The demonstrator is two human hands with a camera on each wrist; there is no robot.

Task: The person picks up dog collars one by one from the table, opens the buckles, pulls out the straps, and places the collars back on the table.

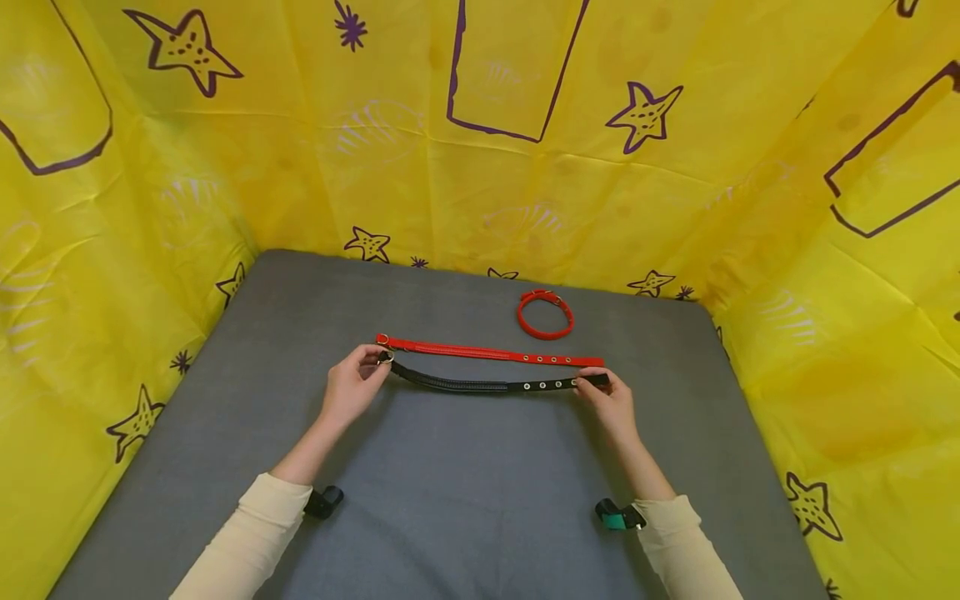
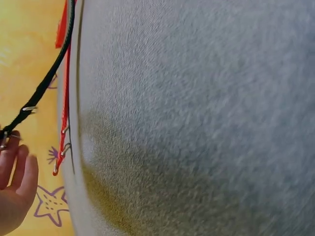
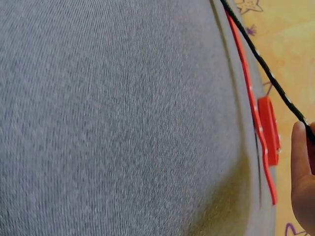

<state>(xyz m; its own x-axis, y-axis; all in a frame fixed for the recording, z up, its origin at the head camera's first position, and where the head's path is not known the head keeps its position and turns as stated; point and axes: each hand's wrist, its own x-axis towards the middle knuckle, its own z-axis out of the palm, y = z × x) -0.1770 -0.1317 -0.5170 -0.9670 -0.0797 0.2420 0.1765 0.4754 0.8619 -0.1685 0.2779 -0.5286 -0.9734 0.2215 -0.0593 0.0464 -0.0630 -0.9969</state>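
Nearest, two pale sleeves come in from the lower corners, a dark band by the left cuff and another with a green patch by the right. Between the forearms spreads a wide stretch of gray surface; both hands are well apart from its side edges.

The left hand and right hand hold a black strap by its two ends, over the farther half of the surface. The fingers of each are drawn together in a pinch, the left ones at the metal-fitted end, the right ones near the last eyelet, with the plain tip poking out past them. The strap is narrow, with a raised, braided-looking middle and a row of metal eyelets; it sags slightly toward the left. Both wrist views show it lifted off the surface, which the head view leaves less plain.

Just beyond lies a red strap of similar make, stretched out. Farther back a red loop sits near the far edge; the right wrist view shows its band side-on. Yellow patterned cloth rises behind.
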